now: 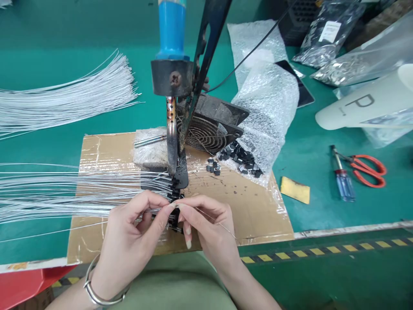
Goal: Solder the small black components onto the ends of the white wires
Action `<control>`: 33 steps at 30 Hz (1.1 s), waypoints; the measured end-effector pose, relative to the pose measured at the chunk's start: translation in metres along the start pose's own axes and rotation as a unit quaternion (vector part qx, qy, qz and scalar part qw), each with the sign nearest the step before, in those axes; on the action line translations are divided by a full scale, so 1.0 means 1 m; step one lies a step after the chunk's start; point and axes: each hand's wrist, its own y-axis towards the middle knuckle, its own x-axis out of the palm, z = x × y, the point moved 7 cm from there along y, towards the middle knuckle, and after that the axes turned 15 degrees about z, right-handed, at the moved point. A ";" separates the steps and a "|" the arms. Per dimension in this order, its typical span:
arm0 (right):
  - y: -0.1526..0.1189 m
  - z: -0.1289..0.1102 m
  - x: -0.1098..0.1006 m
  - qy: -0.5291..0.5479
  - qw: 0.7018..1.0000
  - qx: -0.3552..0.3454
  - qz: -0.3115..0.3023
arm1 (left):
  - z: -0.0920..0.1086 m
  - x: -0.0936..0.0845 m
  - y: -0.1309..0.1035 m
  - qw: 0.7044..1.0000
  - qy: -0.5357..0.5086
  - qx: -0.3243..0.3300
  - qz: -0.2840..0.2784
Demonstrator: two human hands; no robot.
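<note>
My left hand (134, 241) and my right hand (209, 228) meet fingertip to fingertip over the cardboard (251, 215). Between my left thumb and forefinger is a thin white wire (155, 209). My right hand pinches a thin silvery wire (226, 228) whose loose length trails to the lower right. What lies exactly between the fingertips is too small to make out. Just beyond my hands, many white wires (122, 189) run in from the left, with small black pieces (176, 187) at their ends. The blue-handled soldering iron (172, 125) hangs in a black stand (204, 47), its tip above those ends.
A dirty fan (209, 129) stands behind the iron beside loose black pieces (240, 157) on bubble wrap (267, 103). Another wire bundle (80, 99) lies back left. At right are a yellow sponge (295, 190), a screwdriver (343, 181), red-handled scissors (369, 170) and a white cup (361, 103).
</note>
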 end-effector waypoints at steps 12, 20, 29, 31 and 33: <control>0.003 0.001 -0.001 -0.002 0.997 0.077 -0.018 | 0.007 -0.001 -0.002 1.000 0.000 -0.023 0.018; 0.004 0.000 0.000 0.011 0.996 0.079 -0.026 | 0.004 0.000 -0.001 1.000 0.000 -0.022 0.005; 0.006 0.001 0.000 0.008 0.994 0.107 -0.034 | 0.001 -0.001 0.002 0.999 0.011 0.006 -0.044; 0.006 0.001 -0.001 0.001 0.994 0.105 -0.033 | 0.001 0.000 0.003 0.999 0.005 0.004 -0.048; 0.006 0.002 -0.002 -0.004 0.994 0.103 -0.033 | 0.000 0.001 0.003 0.999 -0.005 -0.001 -0.046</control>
